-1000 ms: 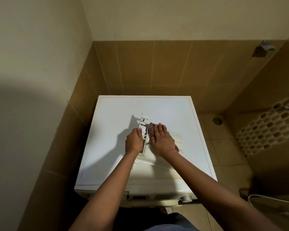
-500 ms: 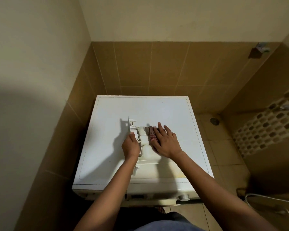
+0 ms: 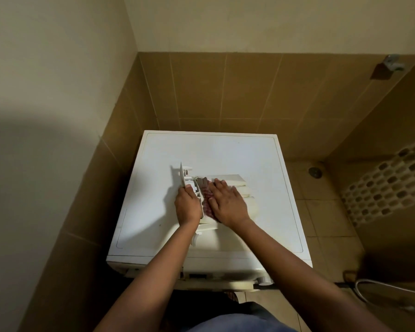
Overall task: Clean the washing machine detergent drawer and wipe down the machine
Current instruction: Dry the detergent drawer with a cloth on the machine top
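The right hand (image 3: 228, 202) lies flat, fingers straight, and presses a red-checked cloth (image 3: 204, 196) into the detergent drawer (image 3: 227, 179). Just beside it, the left hand (image 3: 188, 207) curls its fingers round the drawer's upright left side. The drawer lies near the middle of the washing machine (image 3: 225, 152) top. Bare surface runs on to the back edge and both side edges, with less toward the front edge. The machine's left side sits close to the tiled wall (image 3: 110, 144). Open floor with a drain (image 3: 314, 172) lies to its right.

Dim room, hard shadows left, wide-angle bending at edges
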Tool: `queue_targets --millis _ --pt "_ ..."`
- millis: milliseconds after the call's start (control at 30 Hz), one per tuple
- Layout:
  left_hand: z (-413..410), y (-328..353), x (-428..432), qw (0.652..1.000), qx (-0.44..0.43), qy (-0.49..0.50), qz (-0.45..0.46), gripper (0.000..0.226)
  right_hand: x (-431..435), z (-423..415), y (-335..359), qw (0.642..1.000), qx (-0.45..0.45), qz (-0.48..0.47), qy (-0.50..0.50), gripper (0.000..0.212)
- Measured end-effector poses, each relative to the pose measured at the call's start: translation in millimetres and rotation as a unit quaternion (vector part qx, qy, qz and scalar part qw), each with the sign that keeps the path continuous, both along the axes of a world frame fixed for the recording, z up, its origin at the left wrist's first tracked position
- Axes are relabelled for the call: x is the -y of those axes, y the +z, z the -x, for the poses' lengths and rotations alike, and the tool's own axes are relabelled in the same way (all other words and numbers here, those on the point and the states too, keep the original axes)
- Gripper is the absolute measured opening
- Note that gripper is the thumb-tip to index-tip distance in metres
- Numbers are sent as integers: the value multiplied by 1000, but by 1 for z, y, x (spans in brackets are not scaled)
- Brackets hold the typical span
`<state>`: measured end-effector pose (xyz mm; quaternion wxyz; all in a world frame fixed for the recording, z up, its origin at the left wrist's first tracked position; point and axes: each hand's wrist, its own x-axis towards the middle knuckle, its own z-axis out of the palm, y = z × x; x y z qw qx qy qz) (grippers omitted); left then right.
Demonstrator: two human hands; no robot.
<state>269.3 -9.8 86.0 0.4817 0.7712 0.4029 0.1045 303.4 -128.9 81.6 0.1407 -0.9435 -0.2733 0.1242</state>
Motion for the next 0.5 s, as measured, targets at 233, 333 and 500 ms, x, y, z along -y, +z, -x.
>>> queue_targets --millis 233,333,500 --pt "0 1 2 1000 2 -2 -4 41 26 -24 -13 996 -6 49 -68 57" --pt "-1 0 2 1000 5 3 -4 41 2 -9 -16 1000 -11 -16 -23 72" --pt "-3 0 1 1000 9 8 13 40 -6 20 -17 997 19 -74 29 63"
